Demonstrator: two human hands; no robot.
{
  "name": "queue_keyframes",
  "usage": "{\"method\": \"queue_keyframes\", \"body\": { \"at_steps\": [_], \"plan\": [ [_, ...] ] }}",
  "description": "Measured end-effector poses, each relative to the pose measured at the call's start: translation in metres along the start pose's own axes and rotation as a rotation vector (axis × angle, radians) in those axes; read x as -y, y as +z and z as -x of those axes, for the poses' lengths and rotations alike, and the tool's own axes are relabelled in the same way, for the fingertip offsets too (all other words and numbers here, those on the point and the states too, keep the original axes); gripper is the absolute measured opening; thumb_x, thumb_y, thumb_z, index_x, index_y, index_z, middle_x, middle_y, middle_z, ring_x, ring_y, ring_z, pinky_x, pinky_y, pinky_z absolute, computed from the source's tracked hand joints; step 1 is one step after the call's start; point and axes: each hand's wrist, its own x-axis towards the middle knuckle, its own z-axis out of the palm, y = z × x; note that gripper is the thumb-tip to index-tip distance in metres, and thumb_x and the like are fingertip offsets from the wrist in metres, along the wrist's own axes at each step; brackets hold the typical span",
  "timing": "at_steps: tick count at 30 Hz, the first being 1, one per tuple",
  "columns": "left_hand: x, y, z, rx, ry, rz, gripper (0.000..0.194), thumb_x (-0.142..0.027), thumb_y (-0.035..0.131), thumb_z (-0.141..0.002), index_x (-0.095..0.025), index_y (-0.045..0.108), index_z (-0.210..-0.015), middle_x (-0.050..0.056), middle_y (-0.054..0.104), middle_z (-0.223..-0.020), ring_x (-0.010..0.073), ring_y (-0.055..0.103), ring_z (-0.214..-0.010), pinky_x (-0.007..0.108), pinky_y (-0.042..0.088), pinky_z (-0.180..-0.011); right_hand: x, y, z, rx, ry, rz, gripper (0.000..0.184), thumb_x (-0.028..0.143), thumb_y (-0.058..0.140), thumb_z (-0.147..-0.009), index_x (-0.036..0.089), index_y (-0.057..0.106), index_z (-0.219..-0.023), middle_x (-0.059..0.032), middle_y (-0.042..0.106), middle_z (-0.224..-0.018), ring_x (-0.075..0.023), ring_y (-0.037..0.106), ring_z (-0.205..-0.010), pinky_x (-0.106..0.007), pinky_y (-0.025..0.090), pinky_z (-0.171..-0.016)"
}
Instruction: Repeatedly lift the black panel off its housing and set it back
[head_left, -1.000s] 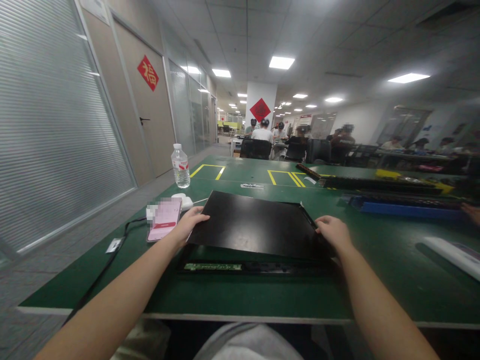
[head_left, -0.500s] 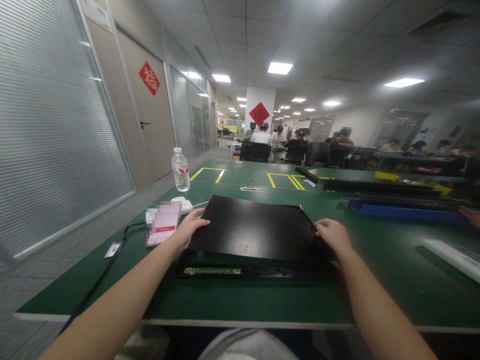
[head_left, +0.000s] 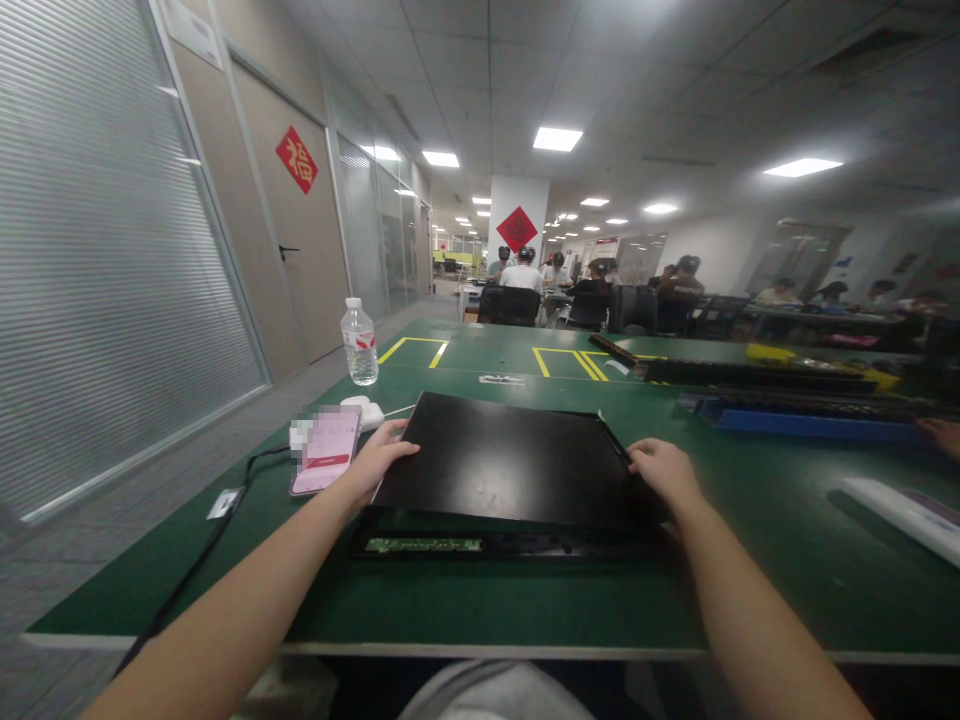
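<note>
A thin black flat panel (head_left: 502, 460) lies tilted over a black rectangular frame (head_left: 570, 546), its near edge raised so that a gap shows. Inside the frame's near side runs a narrow green circuit board (head_left: 424, 545). My left hand (head_left: 381, 458) is closed on the panel's left edge, thumb on top and fingers underneath. At the opposite side my right hand (head_left: 664, 472) pinches the frame's right rim, close to the panel's edge. Whether those fingers also grip the panel cannot be made out. Most of the frame is hidden beneath the panel.
Left on the green table (head_left: 525, 610) are a phone (head_left: 330, 450), a white charger (head_left: 361, 410), a black cable (head_left: 202, 560) and a water bottle (head_left: 360, 342). Rightward lie a blue tray (head_left: 810, 418) and a white bar (head_left: 900, 515). A co-worker's hand (head_left: 941, 437) shows at the right edge.
Both hands keep their hold, and the panel stays nearly where it was over the frame. The whole view shifts very slightly.
</note>
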Motion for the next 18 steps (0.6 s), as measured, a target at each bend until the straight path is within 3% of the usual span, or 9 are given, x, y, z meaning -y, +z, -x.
{"method": "queue_keyframes", "body": {
  "at_steps": [11,18],
  "plan": [
    [0.004,-0.001,-0.009,-0.053,-0.024,0.17,0.046,-0.011,0.074,-0.069,-0.015,0.06,-0.113,0.005,0.076,-0.074,0.0218,0.073,-0.062,0.031,0.059,-0.061,-0.005,0.003,-0.006,0.026,0.02,-0.046,0.027,0.027,0.053,-0.079,0.022,0.074,-0.096,-0.0019,0.075,-0.075,-0.0186,0.067,-0.075,-0.027,0.043,-0.064],
    [0.002,0.0,-0.008,0.021,-0.041,0.193,0.041,-0.008,0.069,-0.071,-0.013,0.064,-0.112,0.007,0.078,-0.078,0.0219,0.075,-0.067,0.03,0.06,-0.063,-0.01,0.008,-0.01,0.031,0.027,-0.071,0.028,0.028,0.053,-0.078,0.021,0.074,-0.096,-0.003,0.075,-0.077,-0.0179,0.067,-0.069,-0.026,0.044,-0.06]
  ]
}}
